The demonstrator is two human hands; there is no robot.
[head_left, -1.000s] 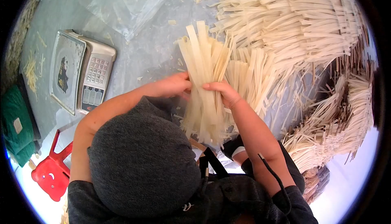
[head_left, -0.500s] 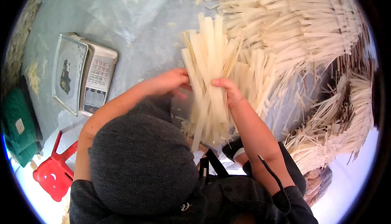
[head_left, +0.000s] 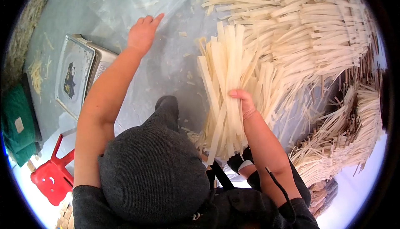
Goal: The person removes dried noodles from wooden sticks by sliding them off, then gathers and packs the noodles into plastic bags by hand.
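Observation:
A bundle of flat, pale strips (head_left: 227,66), fanned at both ends, is held around its middle by my right hand (head_left: 242,100), its thumb lying across the front and its other fingers hidden behind. My left hand (head_left: 143,32) is stretched out over the grey surface, at the near edge of a clear plastic sheet (head_left: 137,0). Its fingers point up and to the right, with nothing visible in them. Whether the fingertips touch the plastic is hard to tell.
A scale (head_left: 77,72) stands at the left, partly covered by my left forearm. Layered pale strips (head_left: 308,29) fill the upper right, with another pile (head_left: 333,141) below. A red stool (head_left: 53,179) and green fabric (head_left: 18,122) lie at lower left. Scraps (head_left: 37,75) dot the surface.
My left hand has left the bundle's side and reached up and left to the plastic sheet. My right hand has shifted slightly right and down with the bundle.

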